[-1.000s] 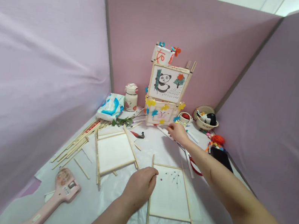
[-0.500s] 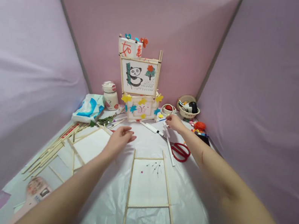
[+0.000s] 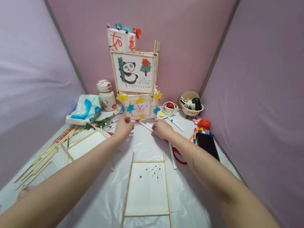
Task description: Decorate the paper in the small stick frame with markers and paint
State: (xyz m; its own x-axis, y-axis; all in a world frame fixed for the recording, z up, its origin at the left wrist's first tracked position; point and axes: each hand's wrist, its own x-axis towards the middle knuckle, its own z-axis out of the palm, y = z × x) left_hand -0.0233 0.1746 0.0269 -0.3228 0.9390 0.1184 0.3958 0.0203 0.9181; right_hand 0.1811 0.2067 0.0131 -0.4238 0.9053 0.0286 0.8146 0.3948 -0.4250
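Note:
My right hand (image 3: 163, 129) reaches to the middle of the table, its fingers closed at the end of a white marker pen (image 3: 145, 126) lying there; the fingertips partly hide the pen. My left hand (image 3: 125, 128) hovers to the left, fingers loosely bent and apart, nothing in them. Just behind both hands stands a tiered stick-and-paper structure (image 3: 141, 106) with a panda drawing and paper flowers. Closer to me lies a wooden stick frame (image 3: 128, 188) with white paper, which bears a few dark branching strokes and a pink dot.
Loose wooden sticks (image 3: 35, 162), another papered frame (image 3: 85, 145), a tissue pack (image 3: 84, 109) and a white bottle (image 3: 106, 96) are on the left. To the right are red-handled scissors (image 3: 179, 157), a black phone (image 3: 207, 145), red yarn (image 3: 204, 124), a bowl (image 3: 191, 109) and a green-capped marker (image 3: 176, 124).
My right hand has moved left, from beside the tape roll to the white marker pen. My left hand has moved forward toward the tiered structure. The view has shifted slightly.

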